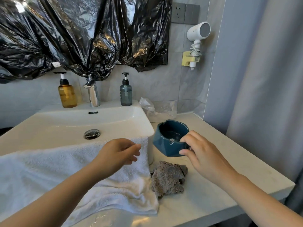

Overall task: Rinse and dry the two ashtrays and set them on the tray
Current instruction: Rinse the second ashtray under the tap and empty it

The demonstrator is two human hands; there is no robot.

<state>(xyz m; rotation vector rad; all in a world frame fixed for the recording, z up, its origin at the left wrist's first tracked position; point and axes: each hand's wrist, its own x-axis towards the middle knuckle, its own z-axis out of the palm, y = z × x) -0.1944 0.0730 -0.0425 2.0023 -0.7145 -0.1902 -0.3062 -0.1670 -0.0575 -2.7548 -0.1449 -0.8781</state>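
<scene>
The right hand (201,154) pinches the blue ashtray (167,141) by its near-right rim, holding it tilted over the tabletop (221,161), right of the sink (82,123). The left hand (119,153) (fingers loosely curled, holding nothing) hovers over the white towel (49,174), which lies just left of the ashtray; a grey cloth (167,179) lies nearer, below it.
</scene>
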